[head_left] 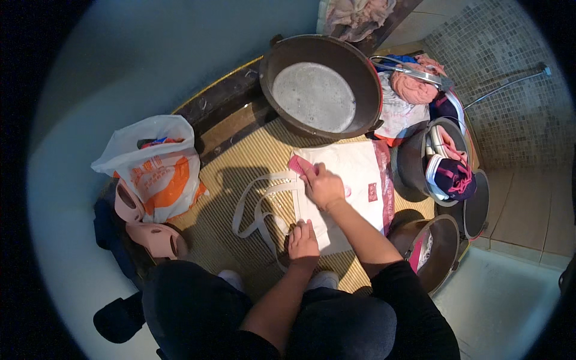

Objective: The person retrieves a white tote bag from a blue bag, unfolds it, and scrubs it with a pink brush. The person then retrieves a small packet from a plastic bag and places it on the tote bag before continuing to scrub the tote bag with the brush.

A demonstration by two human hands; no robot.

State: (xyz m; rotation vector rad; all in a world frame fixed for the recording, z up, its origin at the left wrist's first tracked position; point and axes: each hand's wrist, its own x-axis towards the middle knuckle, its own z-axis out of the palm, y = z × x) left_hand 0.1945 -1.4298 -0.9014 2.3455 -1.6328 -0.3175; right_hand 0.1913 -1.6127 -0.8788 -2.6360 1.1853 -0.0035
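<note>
Right hand [326, 187] curls ahead of left hand [303, 245].

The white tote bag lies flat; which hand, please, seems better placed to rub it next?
Probably the right hand: it holds a pink object at the white tote bag, while the left hand rests at its near-left corner.

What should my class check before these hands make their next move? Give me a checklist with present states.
1. Right hand gripping the pink object: ok.
2. Left hand on the cream tote bag: ok, near its lower left edge.
3. Tote bag spread out flat: ok.
4. Straps off the bag's body: ok, mostly out to its left.
5. Foamy liquid in the basin: ok.
6. Pink object wet: cannot tell.
</note>
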